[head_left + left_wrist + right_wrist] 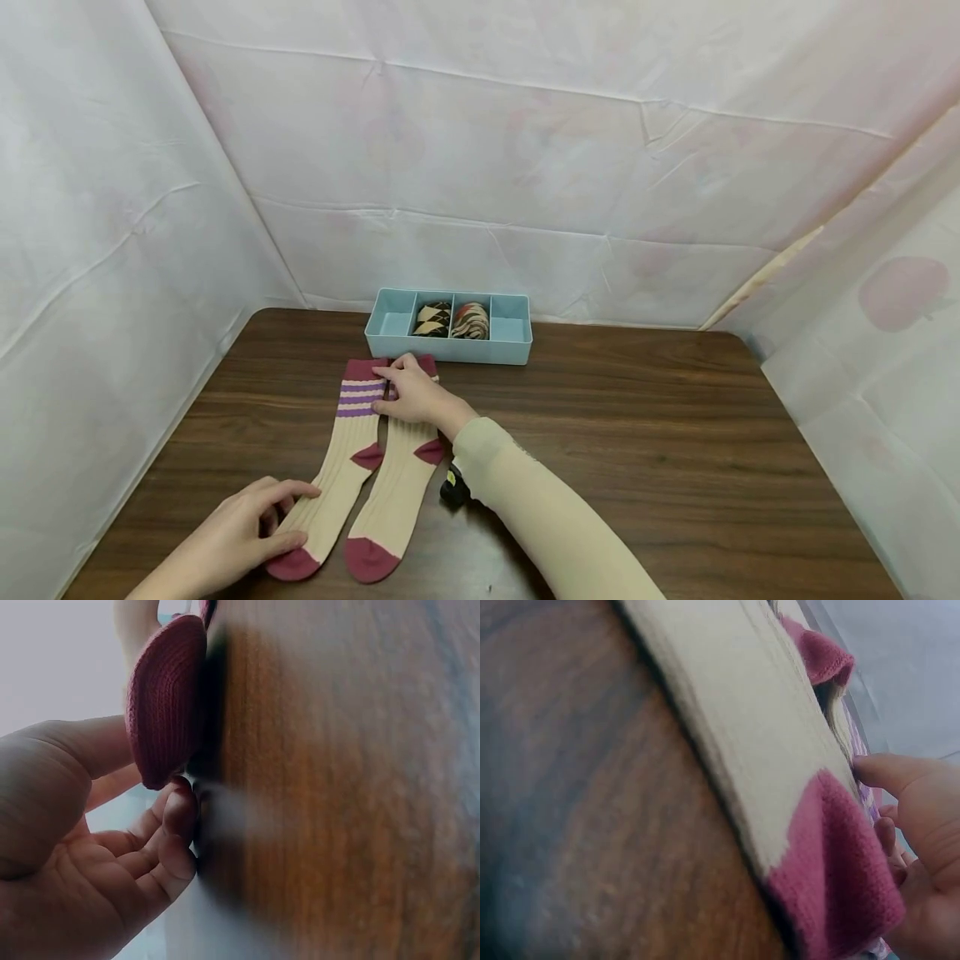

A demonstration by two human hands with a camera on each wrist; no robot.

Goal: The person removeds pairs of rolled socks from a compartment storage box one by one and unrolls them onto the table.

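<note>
And here are the socks, two of them side by side on the dark wooden table [637, 417], toes towards the person, cuffs up by the tray. First sock [348, 446], on the left: cream ribbing, maroon toe, heel and cuff, purple stripes below the cuff. Second sock [401, 483], just to its right, matches it in cream and maroon, its cuff partly covered.

Down at the first sock's toe, the left hand [251, 517]: thumb and forefinger lie spread across the fabric, a gap between their tips, the other fingers loosely bent beneath. Up at the cuffs, the right hand [415, 395] reaches over the second sock, thumb and forefinger apart, tips on the first sock's inner edge. A pale sleeve [555, 500] covers that arm.

Beyond the cuffs stands a light blue tray [480, 351], four compartments in a row: a black-and-beige diamond-patterned roll [432, 320] in the second from left, a striped roll [471, 322] in the third. Behind it all, pale sheeting [525, 167].
</note>
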